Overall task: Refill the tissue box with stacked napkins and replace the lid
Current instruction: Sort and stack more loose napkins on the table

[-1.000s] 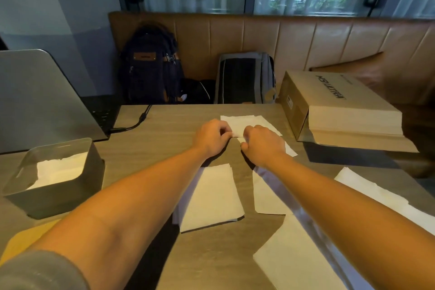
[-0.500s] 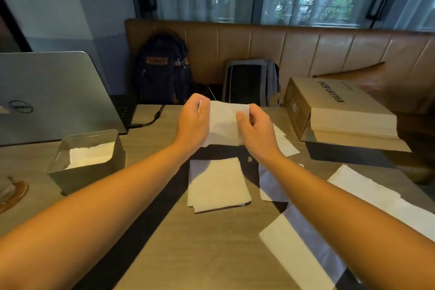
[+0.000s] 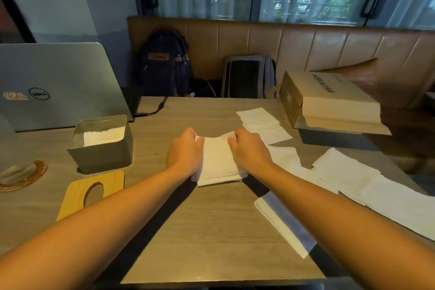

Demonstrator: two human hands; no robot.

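The table (image 3: 211, 231) fills the lower view, wood-grained, with a padded bench (image 3: 306, 49) behind it at 12 o'clock. On the bench stand 2 bags: a dark backpack (image 3: 162, 66) and a grey one (image 3: 247, 77). A laptop (image 3: 54, 85), lid seen from the back, sits on the table at 10 o'clock. A cardboard box (image 3: 327, 99) lies at 2 o'clock, on its side. Loose napkins (image 3: 367, 181) spread over the table from 1 to 4 o'clock, overlapping one another.

The tissue box (image 3: 103, 155) stands open at 9 o'clock, just in front of the laptop, with white napkins inside, below the rim. The lid (image 3: 91, 192), a pale wooden board with an oval slot, lies flat on the table just in front of the tissue box, at 8 o'clock. A glass dish (image 3: 21, 174) sits at the left edge.

At the centre a stack (image 3: 219, 165) of napkins rests on the table. The left hand (image 3: 186, 153) grips its left edge and the right hand (image 3: 249, 150) its right edge, both closed on the top napkin, whose far edge is lifted and creased between them
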